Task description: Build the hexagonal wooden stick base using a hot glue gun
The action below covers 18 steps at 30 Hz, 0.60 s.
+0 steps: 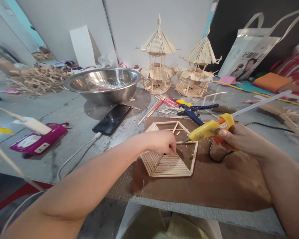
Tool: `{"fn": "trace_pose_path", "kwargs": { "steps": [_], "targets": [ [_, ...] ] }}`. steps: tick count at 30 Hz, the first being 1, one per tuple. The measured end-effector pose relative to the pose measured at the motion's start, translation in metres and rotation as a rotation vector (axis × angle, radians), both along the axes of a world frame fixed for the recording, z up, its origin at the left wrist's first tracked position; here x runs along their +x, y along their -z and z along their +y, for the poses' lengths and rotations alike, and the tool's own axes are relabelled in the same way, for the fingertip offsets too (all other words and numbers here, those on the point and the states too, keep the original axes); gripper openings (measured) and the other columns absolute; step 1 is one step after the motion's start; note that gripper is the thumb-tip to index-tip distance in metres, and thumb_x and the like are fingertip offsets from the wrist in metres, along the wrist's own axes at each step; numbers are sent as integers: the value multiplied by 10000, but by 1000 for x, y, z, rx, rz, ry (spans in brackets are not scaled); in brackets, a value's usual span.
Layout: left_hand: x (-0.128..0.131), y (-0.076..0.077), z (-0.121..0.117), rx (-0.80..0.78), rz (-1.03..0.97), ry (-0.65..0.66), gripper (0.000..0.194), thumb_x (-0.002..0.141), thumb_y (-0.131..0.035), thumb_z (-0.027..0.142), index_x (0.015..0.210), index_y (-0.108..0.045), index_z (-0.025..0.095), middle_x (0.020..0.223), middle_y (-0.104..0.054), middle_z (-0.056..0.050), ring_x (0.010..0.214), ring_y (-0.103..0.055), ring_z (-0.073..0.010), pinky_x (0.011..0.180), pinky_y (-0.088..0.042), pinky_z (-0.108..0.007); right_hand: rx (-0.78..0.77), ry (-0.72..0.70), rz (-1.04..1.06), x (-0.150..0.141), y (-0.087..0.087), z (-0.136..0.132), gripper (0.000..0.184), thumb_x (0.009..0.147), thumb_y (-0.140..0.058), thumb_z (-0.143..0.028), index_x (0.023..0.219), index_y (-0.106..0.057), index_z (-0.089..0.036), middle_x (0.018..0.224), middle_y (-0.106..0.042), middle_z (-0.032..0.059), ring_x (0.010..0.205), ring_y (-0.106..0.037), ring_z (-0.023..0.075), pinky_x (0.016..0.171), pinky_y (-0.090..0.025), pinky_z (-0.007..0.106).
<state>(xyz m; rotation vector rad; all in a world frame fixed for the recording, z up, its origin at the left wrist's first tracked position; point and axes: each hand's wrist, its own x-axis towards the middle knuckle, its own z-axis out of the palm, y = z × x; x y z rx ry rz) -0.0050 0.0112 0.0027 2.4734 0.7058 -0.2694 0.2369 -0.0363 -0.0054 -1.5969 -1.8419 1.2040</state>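
Observation:
A yellow hot glue gun point(211, 127) with a long glue stick out of its back is gripped in my right hand point(241, 137). Its nozzle points left, close to the top right of a hexagonal wooden stick frame point(174, 166). Rows of thin sticks fill the frame's left and front sections; its right section is unfilled. My left hand point(163, 142) reaches over the middle of the frame, fingers curled down in a pinch just above the filled rows. Whatever the fingertips hold is hidden. Under the frame lies a brown board point(214, 186).
Two stick pagodas point(158, 71) stand at the back. Blue-handled cutters point(194, 111) and loose sticks point(149, 113) lie behind the frame. Left are a steel bowl point(102, 94), a charging phone point(112, 119), a purple power strip point(40, 139) and a stick pile point(40, 78). A white bag point(249, 53) stands back right.

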Motion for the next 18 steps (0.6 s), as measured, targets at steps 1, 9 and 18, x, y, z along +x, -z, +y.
{"fn": "trace_pose_path", "kwargs": {
  "steps": [1, 9, 18],
  "targets": [
    [0, 0, 0, 0, 1, 1, 196, 659, -554, 198, 814, -658, 141, 753, -664, -36, 595, -551, -78, 541, -358, -160, 4, 1, 2, 0, 0, 0, 488, 692, -360, -601, 645, -491, -133, 445, -394, -17, 388, -309, 49, 366, -224, 188],
    [0, 0, 0, 3, -9, 4, 177, 649, -561, 190, 784, -661, 135, 731, -664, -33, 590, -549, -79, 534, -360, -161, 15, 10, -3, 2, 4, 2, 492, 678, -360, -614, 622, -499, -145, 429, -404, -19, 372, -311, 50, 352, -225, 181],
    [0, 0, 0, 15, 10, 6, 173, 649, -554, 182, 778, -659, 139, 738, -662, -28, 599, -548, -81, 536, -358, -165, 13, 21, 19, 0, 3, 1, 501, 665, -374, -621, 631, -503, -139, 433, -403, -20, 373, -313, 48, 350, -221, 178]
  ]
}}
